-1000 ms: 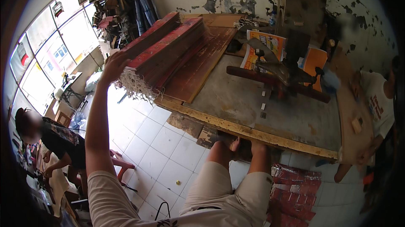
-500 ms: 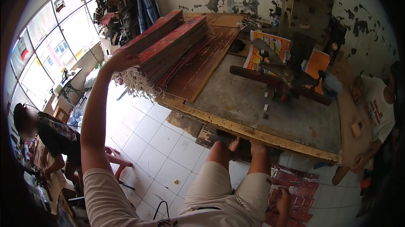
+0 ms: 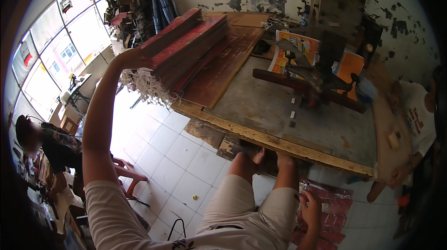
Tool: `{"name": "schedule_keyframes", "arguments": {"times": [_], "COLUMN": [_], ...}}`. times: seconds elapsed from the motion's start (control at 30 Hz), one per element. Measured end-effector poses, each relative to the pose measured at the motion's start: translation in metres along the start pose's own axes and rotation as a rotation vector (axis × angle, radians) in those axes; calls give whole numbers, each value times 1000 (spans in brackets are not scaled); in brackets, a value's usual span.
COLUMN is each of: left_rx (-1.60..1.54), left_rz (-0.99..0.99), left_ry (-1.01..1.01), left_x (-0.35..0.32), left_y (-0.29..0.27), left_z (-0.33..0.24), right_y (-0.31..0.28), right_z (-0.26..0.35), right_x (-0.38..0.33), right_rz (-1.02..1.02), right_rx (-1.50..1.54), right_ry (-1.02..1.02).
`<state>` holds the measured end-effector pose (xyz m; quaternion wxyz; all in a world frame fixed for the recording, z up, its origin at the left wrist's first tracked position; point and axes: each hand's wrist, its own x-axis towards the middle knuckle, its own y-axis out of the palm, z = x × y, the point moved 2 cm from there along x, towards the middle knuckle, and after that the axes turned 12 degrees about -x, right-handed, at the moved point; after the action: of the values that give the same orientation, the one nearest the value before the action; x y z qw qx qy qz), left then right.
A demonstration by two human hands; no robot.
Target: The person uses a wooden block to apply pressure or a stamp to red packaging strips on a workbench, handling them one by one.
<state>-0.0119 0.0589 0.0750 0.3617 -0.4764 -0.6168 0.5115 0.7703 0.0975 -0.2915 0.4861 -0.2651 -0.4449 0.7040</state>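
Left hand (image 3: pixel 131 58) raised at arm's length, fingers closed over the near end of a stack of red boards (image 3: pixel 186 45): long, flat, thin-edged planks, red on top, layered unevenly so the edges step. The stack lies slantwise along the left edge of the tabletop (image 3: pixel 260 106), its near end overhanging the front-left corner. A fringe of pale, stringy fibres (image 3: pixel 148 85) hangs from the underside of that end, ragged and tangled. Beneath the stack lies a broad reddish-brown sheet (image 3: pixel 219 71), matte, with faint printed rows. The tabletop itself is dull grey, scuffed, edged in front with a rough yellowish wooden plank (image 3: pixel 274 140). At mid-tabletop stands a dark metal lever machine (image 3: pixel 316 75) on a long dark-red bar, with bright yellow and orange printed sheets (image 3: pixel 298 47) behind it. Right hand (image 3: pixel 311 210) low by the right thigh, fingers curled loosely, resting on red patterned sheets (image 3: pixel 326 213) that lie on the white-tiled floor (image 3: pixel 158 152). Whether it grips one, cannot tell. Bare knees and beige shorts below. Wall behind has peeling, blotched paint. Another person in a white shirt (image 3: pixel 416 120) sits at the right edge; a second person (image 3: pixel 42 143) at lower left, near a red plastic stool (image 3: pixel 128 171).
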Motion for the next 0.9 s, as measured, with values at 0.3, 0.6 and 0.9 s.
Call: {"name": "schedule_keyframes", "arguments": {"times": [0.3,0.6,0.9], "left_rx": [-27,440,-155], "left_rz": [66,-117,-1192], "left_ry": [-167,52,151], "left_x": [11,23,-14], "left_y": [-3,1,-124], "left_z": [13,-54,21], "right_y": [-42,-40,-24], "right_z": [91,102,162], "right_x": [34,50,83], "right_rz": [-96,-98,-12], "right_rx": [177,226,262], "right_ry": [-383,-495,-750]}}
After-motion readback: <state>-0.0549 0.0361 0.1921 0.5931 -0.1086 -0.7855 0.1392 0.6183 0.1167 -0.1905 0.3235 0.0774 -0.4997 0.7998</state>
